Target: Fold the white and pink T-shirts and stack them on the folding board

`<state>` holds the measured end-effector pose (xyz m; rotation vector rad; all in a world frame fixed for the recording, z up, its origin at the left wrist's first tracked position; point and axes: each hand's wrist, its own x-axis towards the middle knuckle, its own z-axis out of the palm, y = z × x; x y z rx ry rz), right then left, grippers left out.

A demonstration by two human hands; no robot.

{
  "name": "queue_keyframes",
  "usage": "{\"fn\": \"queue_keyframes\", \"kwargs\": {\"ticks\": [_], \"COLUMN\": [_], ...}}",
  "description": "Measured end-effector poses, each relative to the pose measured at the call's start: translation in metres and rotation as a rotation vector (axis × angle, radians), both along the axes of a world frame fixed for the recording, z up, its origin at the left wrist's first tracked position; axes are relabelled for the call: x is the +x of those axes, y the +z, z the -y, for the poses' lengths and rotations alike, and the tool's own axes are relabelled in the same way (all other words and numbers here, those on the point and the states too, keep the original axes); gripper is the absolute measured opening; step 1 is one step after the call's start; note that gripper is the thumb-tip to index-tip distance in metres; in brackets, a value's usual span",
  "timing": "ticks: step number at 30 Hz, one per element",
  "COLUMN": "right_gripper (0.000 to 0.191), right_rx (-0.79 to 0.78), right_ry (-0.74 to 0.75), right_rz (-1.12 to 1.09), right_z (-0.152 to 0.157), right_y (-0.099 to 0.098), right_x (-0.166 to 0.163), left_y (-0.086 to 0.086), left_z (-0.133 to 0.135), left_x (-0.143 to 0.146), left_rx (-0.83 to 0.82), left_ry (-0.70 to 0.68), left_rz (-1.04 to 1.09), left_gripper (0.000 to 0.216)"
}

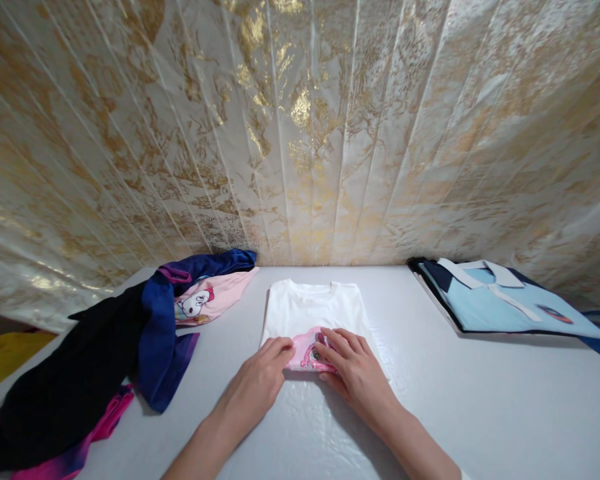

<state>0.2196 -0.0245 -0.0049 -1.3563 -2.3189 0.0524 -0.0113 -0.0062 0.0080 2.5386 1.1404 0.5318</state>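
A white T-shirt [316, 308] with a pink printed picture lies folded into a neat rectangle on the white table, its neckline toward the wall. At its near left corner, my left hand [266, 368] is closed, fingertips gripping the folded edge. My right hand [351, 363] rests over the pink print with fingers spread and lying on the cloth, its thumb by the near edge. Part of the print is hidden under those fingers.
To the left lies a loose heap of black and blue clothes [80, 363], beside a pink garment [220, 297] with a cartoon print. A stack of folded clothes topped by a light blue collared shirt [510, 303] sits at right. Gold-patterned sheeting [310, 133] covers the wall behind.
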Motion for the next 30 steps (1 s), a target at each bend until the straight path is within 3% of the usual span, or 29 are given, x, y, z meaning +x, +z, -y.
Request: {"fn": "queue_keyframes", "kwargs": {"ticks": [10, 17, 21, 26, 30], "right_gripper": [0.058, 0.071, 0.073, 0.047, 0.04], "right_rx": [0.024, 0.107, 0.161, 0.134, 0.079], "right_ry": [-0.085, -0.137, -0.117, -0.118, -0.137], "right_rz": [0.055, 0.012, -0.039, -0.121, -0.084], "right_z": [0.012, 0.028, 0.03, 0.023, 0.019], "right_y": [-0.014, -0.023, -0.014, -0.012, -0.025], "right_x": [0.039, 0.081, 0.075, 0.046, 0.032], "left_y": [-0.005, -0.028, -0.027, -0.012, -0.025], "left_z": [0.002, 0.016, 0.022, 0.013, 0.005], "left_x": [-0.004, -0.013, -0.013, 0.003, 0.014], "left_rx": [0.003, 0.093, 0.125, 0.157, 0.243], "left_ry": [-0.004, 0.023, 0.017, 0.046, 0.121], "left_rz": [0.014, 0.013, -0.033, -0.128, -0.204], "left_gripper": [0.059, 0.079, 0.087, 0.053, 0.051]}}
